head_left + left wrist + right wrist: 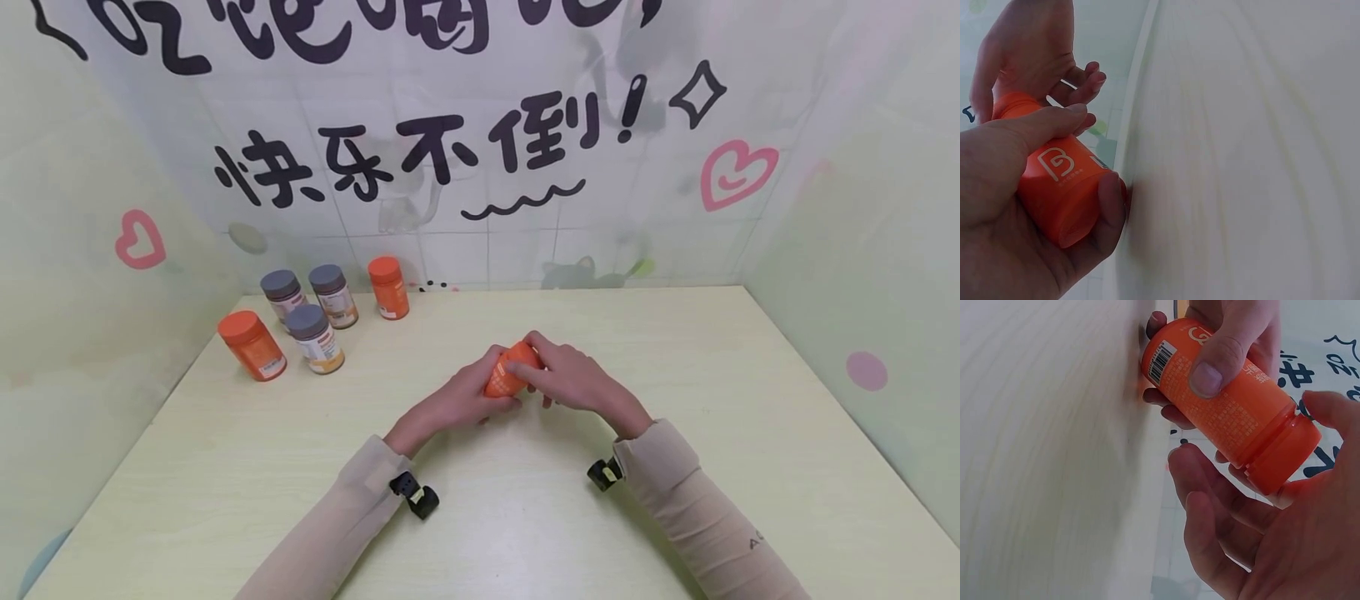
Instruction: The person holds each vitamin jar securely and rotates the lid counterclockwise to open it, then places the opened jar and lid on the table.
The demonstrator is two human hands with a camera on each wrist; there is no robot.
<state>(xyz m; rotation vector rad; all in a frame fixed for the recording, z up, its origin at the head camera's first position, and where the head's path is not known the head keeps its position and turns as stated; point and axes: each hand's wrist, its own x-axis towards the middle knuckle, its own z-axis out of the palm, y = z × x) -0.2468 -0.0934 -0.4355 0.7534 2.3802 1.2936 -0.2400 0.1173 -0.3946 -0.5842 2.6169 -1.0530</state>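
An orange screw-cap bottle (504, 377), tilted, is held between both hands over the table. My left hand (468, 392) grips its body, thumb along one side and fingers curled round the other; the left wrist view shows white lettering under the thumb. In the right wrist view a barcode and small print face the camera, and the orange cap (1282, 456) sits on the bottle. My right hand (573, 377) has its thumb and forefinger on either side of that cap. Its other fingers (1210, 534) curl loosely below, off the bottle.
At the back left of the table (480, 517) stand two more orange bottles, one in front (253, 346) and one by the back wall (388, 288). Grey-lidded jars (318, 340) stand between them. Printed walls close in the back and both sides.
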